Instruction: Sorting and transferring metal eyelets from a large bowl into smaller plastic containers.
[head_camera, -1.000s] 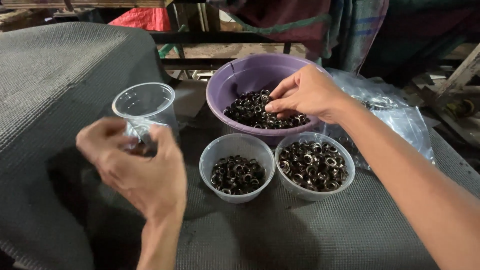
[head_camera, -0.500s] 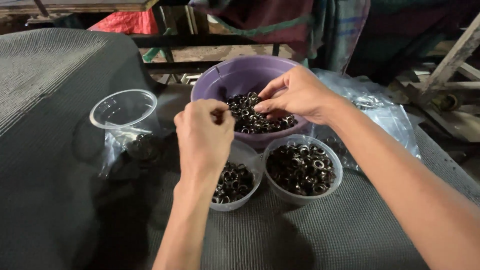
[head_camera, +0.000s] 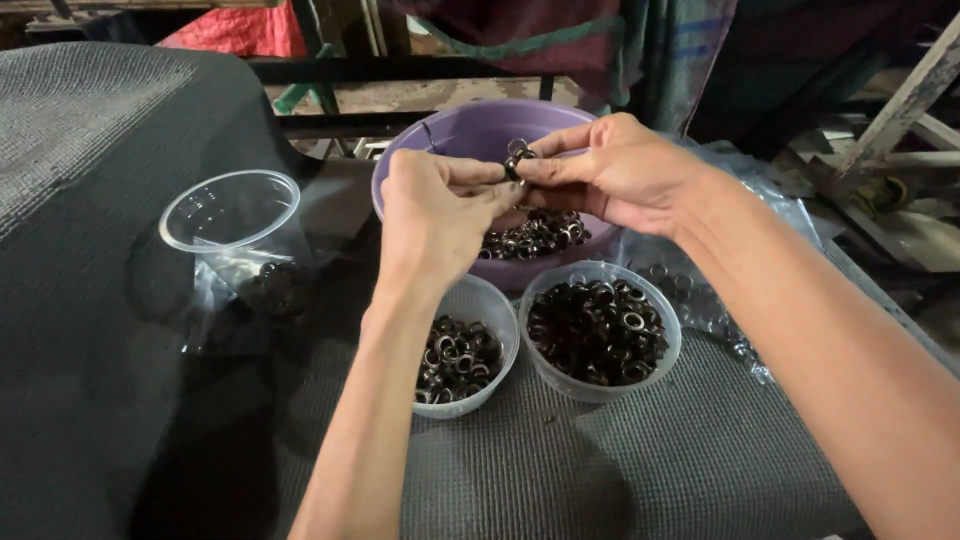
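Nearest to us lies the grey woven mat (head_camera: 600, 470), and we place everything else by the purple bowl (head_camera: 470, 135) that sits toward its far edge. Just in front of that bowl stand two small clear tubs side by side, touching or nearly so: the left tub (head_camera: 465, 350) is partly filled with dark metal rings, and our left forearm crosses over its near-left rim; the right tub (head_camera: 600, 330) is heaped fuller with the same rings. To the left of the bowl, well apart from it, a clear plastic cup (head_camera: 232, 215) leans tilted on a crumpled clear bag (head_camera: 240, 290) with a few dark rings showing in it. To the right of the bowl, a second clear plastic bag (head_camera: 700, 290) lies flat, some rings visible through it; our right arm covers part of it. Over the bowl our hands meet: the left hand (head_camera: 435, 215) and the right hand (head_camera: 620, 175) pinch narrowly, fingertips to fingertips, on a small metal eyelet (head_camera: 517, 160) held above the loose rings in the bowl. The hands hide much of the bowl's contents. Beyond the bowl we see a black metal rail (head_camera: 400, 68), a red cloth (head_camera: 240, 30) and hanging dark fabric (head_camera: 600, 40).
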